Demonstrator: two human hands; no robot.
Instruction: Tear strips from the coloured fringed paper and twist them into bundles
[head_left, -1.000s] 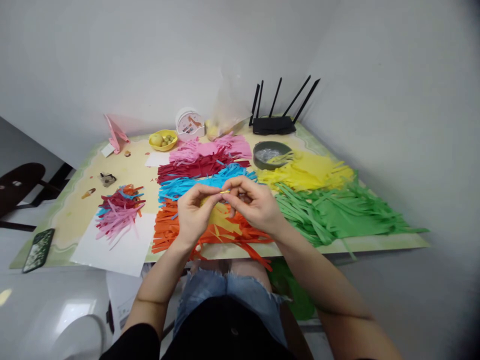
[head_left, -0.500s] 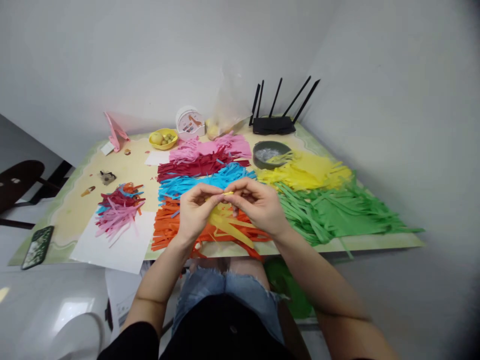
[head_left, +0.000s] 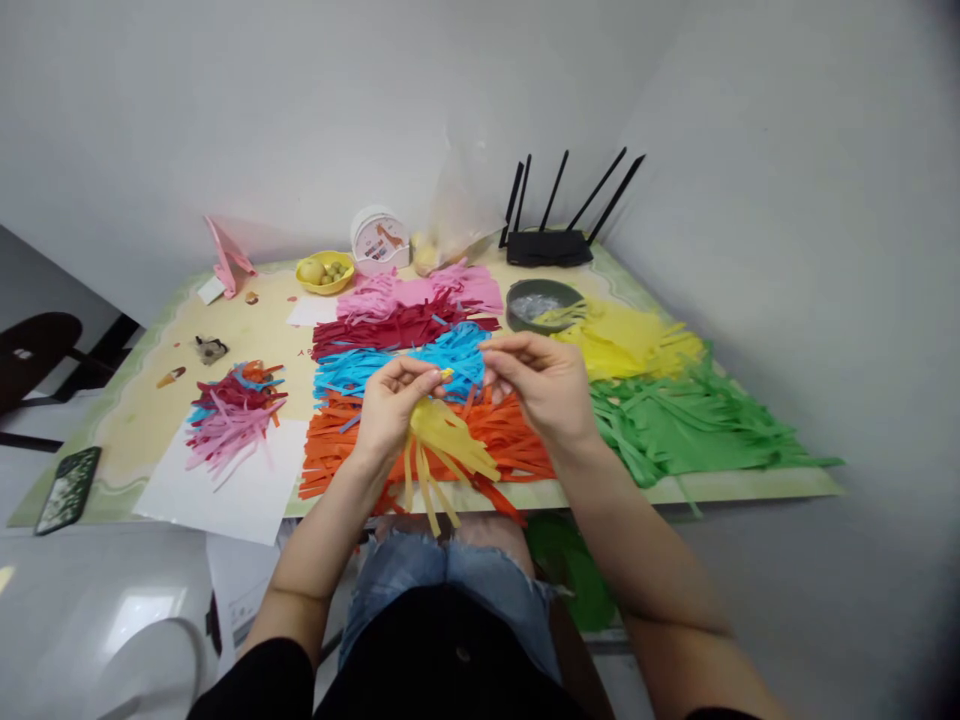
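Note:
My left hand pinches the top of a yellow paper tassel, whose strips hang down over the orange fringed paper. To its right, my right hand is raised above the sheets with thumb and forefinger pressed together. Anything between those fingertips is too small to make out. Blue fringed paper lies behind the hands, with dark red and pink fringed paper farther back. Yellow fringed paper and green fringed paper spread out at the right.
Colourful finished tassels lie partly on a white sheet at left, near a phone. Toward the back stand a grey bowl, a black router, a yellow fruit dish and a white giraffe-print container.
My right hand has moved apart from my left, up and to the right. The yellow tassel stays in my left hand, its strips now hanging more downward.

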